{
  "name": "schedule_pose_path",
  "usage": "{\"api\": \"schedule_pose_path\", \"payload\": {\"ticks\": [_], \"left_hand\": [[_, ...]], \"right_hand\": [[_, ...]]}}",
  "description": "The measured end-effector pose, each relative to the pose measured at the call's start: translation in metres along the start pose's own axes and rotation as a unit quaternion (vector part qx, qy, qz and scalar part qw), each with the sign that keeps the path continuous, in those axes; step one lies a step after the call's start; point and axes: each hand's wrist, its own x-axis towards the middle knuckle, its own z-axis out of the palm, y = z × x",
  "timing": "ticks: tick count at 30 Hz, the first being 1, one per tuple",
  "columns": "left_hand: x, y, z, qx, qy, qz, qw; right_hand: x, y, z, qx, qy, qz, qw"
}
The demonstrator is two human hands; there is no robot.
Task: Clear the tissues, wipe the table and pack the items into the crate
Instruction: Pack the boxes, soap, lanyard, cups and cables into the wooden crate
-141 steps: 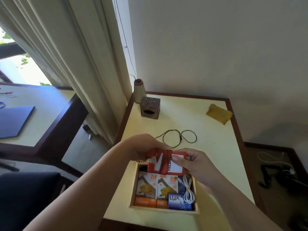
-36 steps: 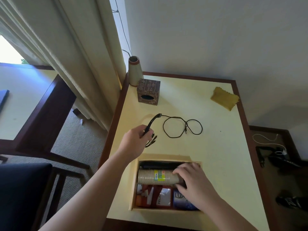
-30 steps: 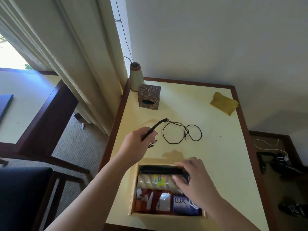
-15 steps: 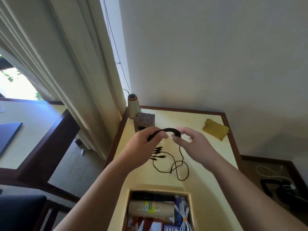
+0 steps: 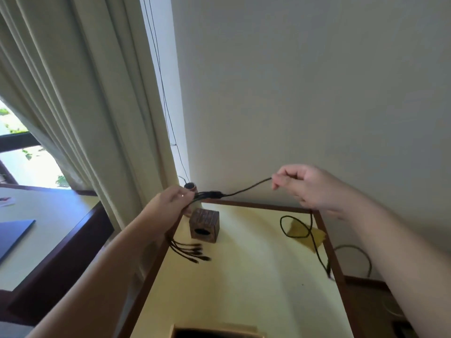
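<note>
- Here we see both hands raised above the table (image 5: pixel 244 276), stretching a black cable (image 5: pixel 244 190) between them.
- The left hand (image 5: pixel 170 203), over the table's left edge near the far left corner, has its grip clenched around the cable's bundled branches; their plugs dangle below.
- The right hand (image 5: pixel 310 189) pinches the single strand, and the rest loops down beside the right edge, in front of a yellow cloth (image 5: pixel 317 236).
- A brown tissue box (image 5: pixel 204 225) stands near the far left corner.
- The crate (image 5: pixel 214 332) peeks in at the near edge; bare tabletop lies between.
</note>
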Motion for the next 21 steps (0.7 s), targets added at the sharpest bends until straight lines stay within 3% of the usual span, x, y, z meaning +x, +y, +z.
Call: {"api": "schedule_pose_path", "payload": {"ticks": [2, 6, 9, 13, 18, 21], "left_hand": [[-0.002, 0.025, 0.008, -0.088, -0.005, 0.007, 0.996], [-0.001, 0.092, 0.011, -0.144, -0.03, 0.119, 0.982], [-0.002, 0.135, -0.004, -0.206, -0.062, 0.147, 0.965], [0.008, 0.142, -0.046, -0.181, -0.037, 0.184, 0.965], [0.035, 0.108, -0.104, -0.075, 0.035, 0.149, 0.985], [0.041, 0.103, -0.109, -0.041, 0.034, 0.16, 0.986]], "right_hand": [[0.009, -0.033, 0.0, -0.037, 0.003, -0.05, 0.998], [0.033, -0.103, 0.003, -0.139, 0.025, -0.097, 0.985], [0.043, -0.14, -0.005, -0.112, 0.055, -0.092, 0.988], [0.032, -0.163, -0.032, -0.065, 0.059, -0.07, 0.994], [0.008, -0.152, -0.054, -0.054, 0.078, -0.022, 0.995], [0.008, -0.145, -0.045, -0.029, 0.088, 0.003, 0.996]]}}
